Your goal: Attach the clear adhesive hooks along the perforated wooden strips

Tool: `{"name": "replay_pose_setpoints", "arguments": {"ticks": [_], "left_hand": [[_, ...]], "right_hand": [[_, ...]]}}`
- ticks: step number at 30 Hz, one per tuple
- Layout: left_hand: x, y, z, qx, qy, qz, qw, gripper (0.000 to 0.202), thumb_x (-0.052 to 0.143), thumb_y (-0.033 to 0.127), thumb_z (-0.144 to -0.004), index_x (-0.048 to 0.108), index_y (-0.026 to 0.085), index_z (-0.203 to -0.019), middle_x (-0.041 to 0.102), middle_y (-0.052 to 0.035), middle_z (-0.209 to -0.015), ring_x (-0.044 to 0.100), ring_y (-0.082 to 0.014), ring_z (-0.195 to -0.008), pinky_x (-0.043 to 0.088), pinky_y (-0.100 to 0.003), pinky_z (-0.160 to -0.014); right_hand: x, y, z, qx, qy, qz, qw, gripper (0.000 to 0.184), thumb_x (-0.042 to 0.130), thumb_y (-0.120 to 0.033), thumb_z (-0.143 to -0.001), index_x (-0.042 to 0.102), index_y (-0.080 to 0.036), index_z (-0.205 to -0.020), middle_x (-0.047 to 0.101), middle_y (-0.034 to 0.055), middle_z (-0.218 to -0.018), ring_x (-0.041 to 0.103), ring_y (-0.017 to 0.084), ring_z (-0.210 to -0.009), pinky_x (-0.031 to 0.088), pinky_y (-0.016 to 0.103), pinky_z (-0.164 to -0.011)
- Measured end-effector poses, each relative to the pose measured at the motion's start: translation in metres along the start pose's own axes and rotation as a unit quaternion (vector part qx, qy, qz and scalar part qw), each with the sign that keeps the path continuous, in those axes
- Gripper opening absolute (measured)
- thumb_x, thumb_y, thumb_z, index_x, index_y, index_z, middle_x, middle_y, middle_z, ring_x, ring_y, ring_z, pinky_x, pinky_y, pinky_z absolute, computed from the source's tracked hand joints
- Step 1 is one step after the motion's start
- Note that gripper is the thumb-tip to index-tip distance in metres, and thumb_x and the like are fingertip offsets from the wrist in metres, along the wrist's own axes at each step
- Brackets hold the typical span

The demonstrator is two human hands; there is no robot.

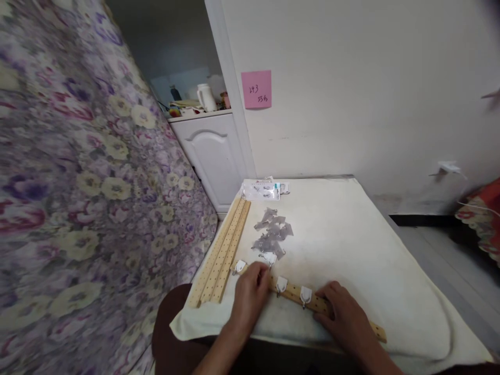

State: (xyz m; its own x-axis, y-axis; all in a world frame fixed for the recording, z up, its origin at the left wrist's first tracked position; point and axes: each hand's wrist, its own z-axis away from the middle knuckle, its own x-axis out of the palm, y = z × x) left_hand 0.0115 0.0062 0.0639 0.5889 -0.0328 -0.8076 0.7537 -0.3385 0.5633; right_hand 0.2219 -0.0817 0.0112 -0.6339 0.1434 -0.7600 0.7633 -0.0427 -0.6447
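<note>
A perforated wooden strip (291, 292) lies slantwise near the table's front edge. White hooks sit along it: one (240, 266) at its left end and two more, a hook (282, 285) and a hook (305, 296), between my hands. My left hand (250, 291) closes over the strip's left part, fingers curled and partly hidden. Just beyond those fingertips is another white hook piece (269, 258); whether they touch it is unclear. My right hand (346, 312) grips the strip farther right, thumb on the near side and fingers on the far side.
Several small grey plastic packets (271, 234) lie in a pile beyond my left hand. More perforated wooden strips (221, 255) rest along the table's left side. Clear packaging (261, 190) is at the back. A floral curtain (97, 208) hangs at left; a wall (332, 104) stands behind the cloth-covered table (351, 234).
</note>
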Motion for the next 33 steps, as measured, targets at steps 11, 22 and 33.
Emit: {"name": "replay_pose_setpoints", "arguments": {"ticks": [11,22,33], "left_hand": [[0.023,-0.005,-0.064,-0.030,-0.047,-0.223,0.973,0.016,0.049,0.026,-0.079,0.063,0.018,-0.081,0.066,-0.0087,-0.089,0.058,-0.0240,-0.091,0.040,-0.034,-0.078],[0.028,0.008,-0.068,-0.022,-0.068,-0.235,0.969,0.013,0.048,0.019,-0.080,0.060,0.019,-0.084,0.065,-0.0053,-0.090,0.060,-0.0200,-0.087,0.040,-0.029,-0.073],[0.012,0.037,-0.049,0.033,-0.010,0.036,0.999,0.015,0.047,0.030,-0.084,0.051,0.021,-0.072,0.058,0.0010,-0.073,0.055,-0.0150,-0.073,0.040,-0.025,-0.067]], "right_hand": [[-0.001,-0.001,-0.001,0.008,-0.011,-0.008,1.000,0.021,0.060,-0.023,-0.069,0.062,-0.025,-0.089,0.059,0.0026,-0.094,0.055,0.020,-0.088,0.041,0.031,-0.078],[0.009,0.003,-0.005,0.020,0.020,-0.002,1.000,0.024,0.063,-0.019,-0.063,0.063,-0.025,-0.086,0.060,0.0026,-0.093,0.056,0.021,-0.087,0.042,0.032,-0.078],[-0.010,0.005,-0.005,0.052,0.055,-0.220,0.973,0.022,0.052,-0.038,-0.081,0.061,-0.023,-0.093,0.065,0.0030,-0.087,0.060,0.018,-0.078,0.047,0.029,-0.072]]}}
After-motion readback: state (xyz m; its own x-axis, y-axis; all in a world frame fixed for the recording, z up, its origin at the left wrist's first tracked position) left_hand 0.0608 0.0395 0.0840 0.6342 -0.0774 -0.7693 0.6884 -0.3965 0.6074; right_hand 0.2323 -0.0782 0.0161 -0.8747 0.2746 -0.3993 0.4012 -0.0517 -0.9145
